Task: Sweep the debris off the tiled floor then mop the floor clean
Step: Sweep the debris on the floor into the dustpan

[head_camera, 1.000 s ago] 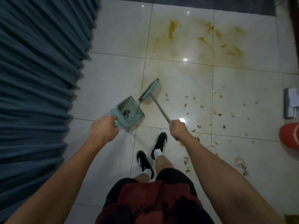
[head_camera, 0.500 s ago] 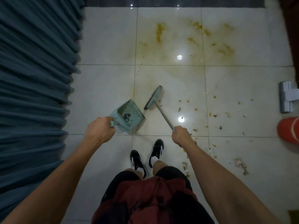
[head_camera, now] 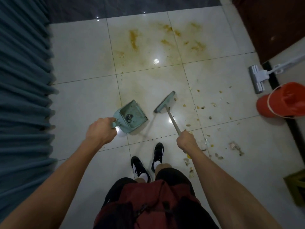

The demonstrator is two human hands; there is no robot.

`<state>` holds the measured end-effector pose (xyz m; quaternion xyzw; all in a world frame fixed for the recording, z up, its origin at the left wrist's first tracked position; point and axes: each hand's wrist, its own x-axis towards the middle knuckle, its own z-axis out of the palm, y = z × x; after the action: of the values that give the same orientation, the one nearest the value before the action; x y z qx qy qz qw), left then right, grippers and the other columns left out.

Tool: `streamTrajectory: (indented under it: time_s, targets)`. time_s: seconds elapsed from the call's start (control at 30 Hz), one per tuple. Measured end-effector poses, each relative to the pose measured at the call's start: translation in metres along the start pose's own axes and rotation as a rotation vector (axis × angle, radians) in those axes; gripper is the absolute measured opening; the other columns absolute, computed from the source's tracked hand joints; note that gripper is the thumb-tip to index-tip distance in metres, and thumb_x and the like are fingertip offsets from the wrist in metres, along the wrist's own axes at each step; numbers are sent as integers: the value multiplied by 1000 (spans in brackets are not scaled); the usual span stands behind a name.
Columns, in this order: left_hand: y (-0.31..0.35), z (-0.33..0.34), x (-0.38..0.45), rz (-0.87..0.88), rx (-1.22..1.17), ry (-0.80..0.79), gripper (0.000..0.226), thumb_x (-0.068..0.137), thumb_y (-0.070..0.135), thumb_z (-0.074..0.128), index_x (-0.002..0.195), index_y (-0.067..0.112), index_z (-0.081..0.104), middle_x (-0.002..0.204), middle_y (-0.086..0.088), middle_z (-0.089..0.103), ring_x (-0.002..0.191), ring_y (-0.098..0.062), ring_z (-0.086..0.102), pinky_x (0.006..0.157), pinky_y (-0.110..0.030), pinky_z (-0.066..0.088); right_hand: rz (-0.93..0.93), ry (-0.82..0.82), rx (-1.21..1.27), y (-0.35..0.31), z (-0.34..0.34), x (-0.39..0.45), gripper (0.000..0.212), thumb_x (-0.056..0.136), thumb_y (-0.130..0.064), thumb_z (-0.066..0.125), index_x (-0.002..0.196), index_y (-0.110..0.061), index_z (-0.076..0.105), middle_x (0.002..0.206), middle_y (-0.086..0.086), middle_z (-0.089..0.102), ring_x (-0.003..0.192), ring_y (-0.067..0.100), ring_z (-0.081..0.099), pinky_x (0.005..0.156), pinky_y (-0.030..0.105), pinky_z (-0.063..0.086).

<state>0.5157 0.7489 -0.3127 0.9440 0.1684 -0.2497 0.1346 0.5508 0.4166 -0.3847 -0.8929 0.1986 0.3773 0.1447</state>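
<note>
1. The debris (head_camera: 202, 107) is a scatter of small bits on the white tiled floor (head_camera: 82, 90). Most of it lies in the middle right of the frame, and more bits sit lower down, just right of the person's right arm.
2. The broom (head_camera: 165, 101) is near the middle of the frame. Its blue-green head is down by the floor, tilted, with the nearest bits just to its right.
3. The right hand (head_camera: 186, 141) holds the low end of the broom's thin stick. Its fingers are curled tight round the stick.
4. The dustpan (head_camera: 132, 115) is just left of the broom head, with a gap between them. It is blue-green too, and a small dark clump sits inside it.
5. The left hand (head_camera: 102, 131) grips the dustpan's handle with its fingers wrapped round it.
6. Yellow-brown stains (head_camera: 165, 40) are smeared over the tiles in the upper middle of the frame.
7. A mop (head_camera: 257, 78) with a flat grey head rests on the floor at the right edge.
8. An orange bucket (head_camera: 283, 103) stands just below the mop head.
9. A blue curtain (head_camera: 21, 90) fills the left side.
10. The person's black and white shoes (head_camera: 148, 161) are in the lower middle of the frame.
</note>
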Motion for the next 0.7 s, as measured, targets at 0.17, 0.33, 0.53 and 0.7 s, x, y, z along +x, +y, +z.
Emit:
streamTrajectory:
  time_s: [0.17,0.33,0.53,0.7]
  targets:
    - [4,1,0,32,0,-3,46,86,21,55,129,33,65,84,-3,67,70,-23,63,70,-37,61,-34,-18,60,-4,-4,2,32,96,-10,44,120,-3,65,102,17,67,82,32,68,71,43,63]
    - [21,-4,8,24,32,-15,41,87,19,55,124,34,66,80,0,64,68,-20,62,66,-32,57,-92,-58,12,-15,-20,25,27,100,-14,46,117,-4,65,99,16,66,75,31,64,61,35,56]
    - [59,4,15,3,101,-5,36,88,25,54,120,35,66,83,-1,65,70,-22,63,70,-35,60,-124,-64,-106,-1,-45,57,26,95,-12,50,119,-8,61,96,9,61,83,27,63,73,36,57]
    - [108,3,24,15,161,-22,35,87,23,53,117,32,67,85,-1,64,73,-25,63,66,-31,55,-112,-50,-183,38,-69,73,27,96,-9,51,122,-8,59,106,9,58,89,26,60,70,33,47]
